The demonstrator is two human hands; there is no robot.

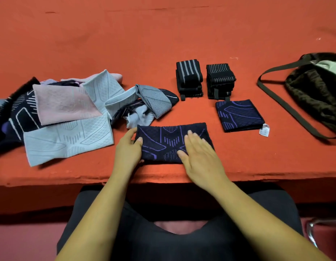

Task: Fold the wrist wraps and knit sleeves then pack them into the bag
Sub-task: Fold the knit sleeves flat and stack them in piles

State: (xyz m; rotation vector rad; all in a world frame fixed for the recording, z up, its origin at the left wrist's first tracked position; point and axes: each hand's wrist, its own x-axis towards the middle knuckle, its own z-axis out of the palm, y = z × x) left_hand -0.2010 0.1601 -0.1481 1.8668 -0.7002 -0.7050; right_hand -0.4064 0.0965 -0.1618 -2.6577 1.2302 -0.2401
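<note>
So the navy knit sleeve with the purple line pattern lies flat at the near edge of the table, right in front of the person, long side running left to right. The left hand grips its left end, thumb on top and the fingers curled round the edge. The right hand lies flat on the right half, fingers straight and a bit apart, pressing the fabric down.

Just right of it and a little farther away there's a folded sleeve in the same navy and purple, squared up, with a small white tag sticking out at its near right corner. Beyond that sit two stacks of folded wrist wraps, a left stack and a right stack, black with pale stripes, side by side but apart.

Off to the left is a messy pile of unfolded sleeves: pink, light grey and dark ones all overlapping. At the far right edge a dark bag slumps open, its strap looping out across the table toward the near side.
</note>
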